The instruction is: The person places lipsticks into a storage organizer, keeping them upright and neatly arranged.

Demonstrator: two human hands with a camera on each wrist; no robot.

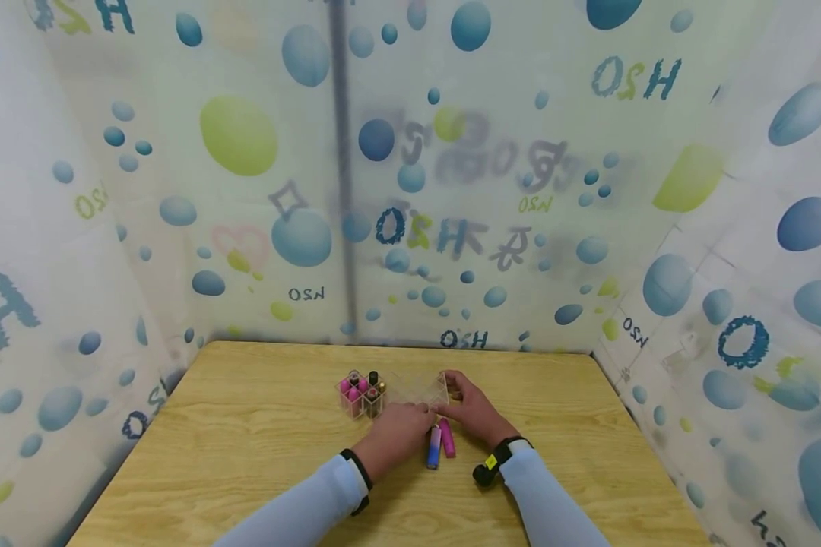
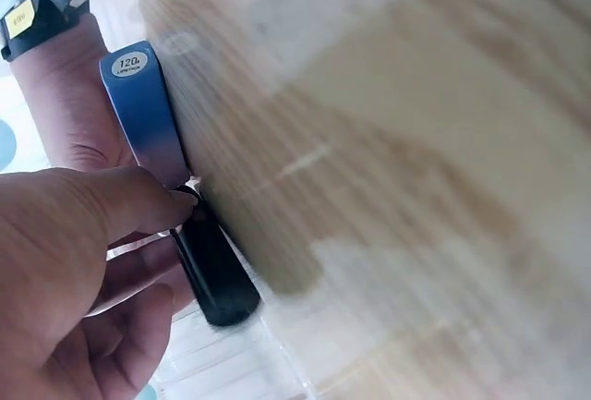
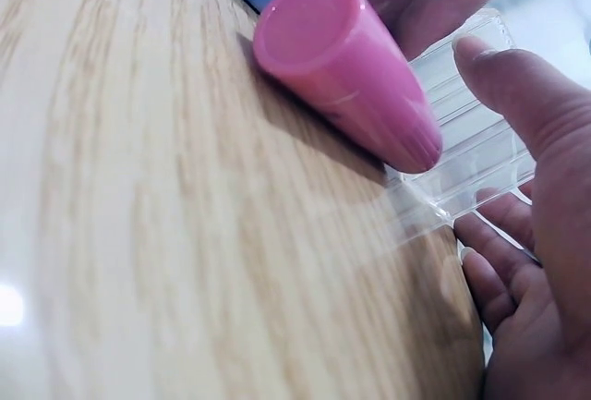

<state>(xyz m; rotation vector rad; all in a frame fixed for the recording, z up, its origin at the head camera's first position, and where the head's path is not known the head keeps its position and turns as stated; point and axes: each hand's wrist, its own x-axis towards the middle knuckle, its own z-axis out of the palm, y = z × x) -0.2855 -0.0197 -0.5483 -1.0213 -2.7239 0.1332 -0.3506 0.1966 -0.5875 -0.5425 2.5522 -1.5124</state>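
Observation:
My left hand (image 1: 402, 427) is over the table in front of a clear plastic organizer (image 1: 412, 389). In the left wrist view its thumb and fingers pinch the end of a black lipstick tube (image 2: 220, 275). Against that pinched end stands a blue lipstick (image 2: 143, 104) with a round label on its base, fading to pink. On the organizer's right side, my right hand (image 1: 477, 409) grips the clear wall, thumb on one face and fingers around the other. A pink lipstick tube (image 3: 360, 77) lies on the wood just before the organizer, beside the blue one.
Left of the hands, several pink and black cosmetic tubes (image 1: 361, 393) stand in clear compartments. The wooden table (image 1: 260, 425) meets a patterned curtain (image 1: 301, 152) at the back and sides.

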